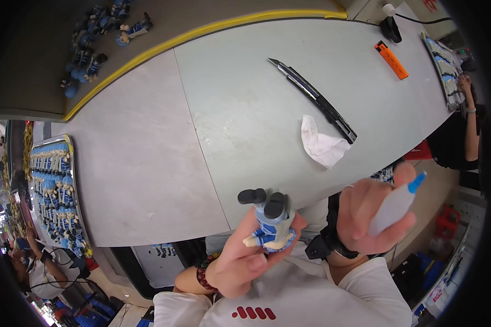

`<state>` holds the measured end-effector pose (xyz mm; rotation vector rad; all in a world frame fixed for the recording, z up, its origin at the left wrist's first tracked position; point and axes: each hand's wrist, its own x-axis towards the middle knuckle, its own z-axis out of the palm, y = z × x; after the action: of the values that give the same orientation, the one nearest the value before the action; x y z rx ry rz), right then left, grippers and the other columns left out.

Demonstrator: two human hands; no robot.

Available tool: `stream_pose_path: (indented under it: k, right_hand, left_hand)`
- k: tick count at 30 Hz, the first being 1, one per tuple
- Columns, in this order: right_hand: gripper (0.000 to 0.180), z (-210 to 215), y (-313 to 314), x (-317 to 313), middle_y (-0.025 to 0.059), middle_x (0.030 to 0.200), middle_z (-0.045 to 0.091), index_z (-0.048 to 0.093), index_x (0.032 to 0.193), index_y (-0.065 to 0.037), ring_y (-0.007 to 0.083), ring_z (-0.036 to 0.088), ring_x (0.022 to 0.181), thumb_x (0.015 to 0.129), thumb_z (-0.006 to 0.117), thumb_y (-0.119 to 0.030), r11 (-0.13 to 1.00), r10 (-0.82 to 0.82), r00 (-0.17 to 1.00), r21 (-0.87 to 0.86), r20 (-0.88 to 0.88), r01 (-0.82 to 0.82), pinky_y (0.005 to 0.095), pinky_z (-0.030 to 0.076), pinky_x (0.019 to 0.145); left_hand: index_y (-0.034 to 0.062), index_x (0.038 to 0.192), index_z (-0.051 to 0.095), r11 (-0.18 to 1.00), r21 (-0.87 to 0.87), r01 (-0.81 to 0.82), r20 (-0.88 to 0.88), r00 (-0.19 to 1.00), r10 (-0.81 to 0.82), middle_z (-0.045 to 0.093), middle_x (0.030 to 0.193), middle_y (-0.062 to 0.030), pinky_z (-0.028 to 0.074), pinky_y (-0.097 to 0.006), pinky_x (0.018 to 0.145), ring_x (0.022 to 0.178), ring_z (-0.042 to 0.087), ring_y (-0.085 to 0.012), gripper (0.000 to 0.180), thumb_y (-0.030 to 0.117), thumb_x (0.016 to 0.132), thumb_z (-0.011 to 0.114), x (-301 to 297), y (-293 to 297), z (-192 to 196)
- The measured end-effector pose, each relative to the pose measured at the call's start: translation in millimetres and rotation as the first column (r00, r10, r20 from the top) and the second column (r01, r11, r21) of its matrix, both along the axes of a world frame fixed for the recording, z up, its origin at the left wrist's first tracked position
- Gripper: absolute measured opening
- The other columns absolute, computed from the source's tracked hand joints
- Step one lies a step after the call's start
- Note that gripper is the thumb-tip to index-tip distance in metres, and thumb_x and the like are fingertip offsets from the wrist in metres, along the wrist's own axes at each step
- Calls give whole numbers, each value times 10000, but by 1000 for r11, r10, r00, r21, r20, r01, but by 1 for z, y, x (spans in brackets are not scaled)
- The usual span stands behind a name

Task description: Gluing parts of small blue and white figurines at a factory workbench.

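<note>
We hold a small doll figurine [273, 229] in our left hand [243, 267], in front of the near edge of the desk [142, 174] rather than on it. The figurine is upside down, its two black shoes pointing up toward the desk and its blue-and-grey clothing gripped between our thumb and fingers. A bracelet of dark red beads [203, 277] circles our left wrist.

Our right hand [360, 215] is curled round a white squeeze bottle [390, 212] near the right part of that same edge. Its blue nozzle [417, 182] points up and to the right, away from the figurine and well apart from it. We wear a black strap [327, 240] on the right wrist.

On the desk, a black utility knife [313, 98] lies aslant, its blade end toward the far edge and its other end by a crumpled white cloth [324, 144]. An orange case [391, 60] lies near the far right corner. Yellow tape [335, 15] runs along the far edge, and beyond it more blue figurines [135, 30] lie in a loose cluster toward the left.

At the desk's left edge we see a tray [77, 196] packed with rows of similar figurines. A second filled tray [436, 71] is by the right edge, with a co-worker's hand [463, 83] at its outer side.
</note>
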<state>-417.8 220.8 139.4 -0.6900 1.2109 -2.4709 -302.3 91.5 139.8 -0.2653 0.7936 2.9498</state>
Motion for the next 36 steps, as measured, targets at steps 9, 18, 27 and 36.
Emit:
stream_pose_path:
  k: [9,18,27,36]
  right_hand:
    - [216,5,-4,3,-8,605,349,469,849,-126,101,290,582,762,595,-279,956,-60,988,-276,140,97,223,220,482]
    - [339,5,-1,9,2,619,389,491,728,-100,104,357,568,739,574,-428,995,-32,876,64,-481,72,222,251,477]
    - [439,10,-4,10,16,628,409,512,733,-57,106,390,514,726,557,-493,961,8,786,222,-619,165,190,293,407]
    - [509,8,-5,9,27,651,436,541,778,-8,106,417,538,753,505,-515,966,81,716,232,-693,115,180,317,366]
  left_hand:
    - [-21,1082,323,958,-278,-69,-31,998,63,472,939,-125,363,-275,710,789,440,-150,402,70,697,397,3,-1,-7]
    - [38,920,355,953,-261,-154,59,983,175,435,765,-103,316,-248,538,590,396,-127,263,82,696,485,-8,5,7]
    - [-19,995,323,912,-409,-43,13,999,53,456,880,-119,375,-255,662,732,453,-141,283,141,779,410,-3,-3,6]
    - [-17,1012,290,910,-409,-67,-56,997,49,435,869,-114,364,-260,645,704,426,-132,340,95,698,358,-4,-1,0]
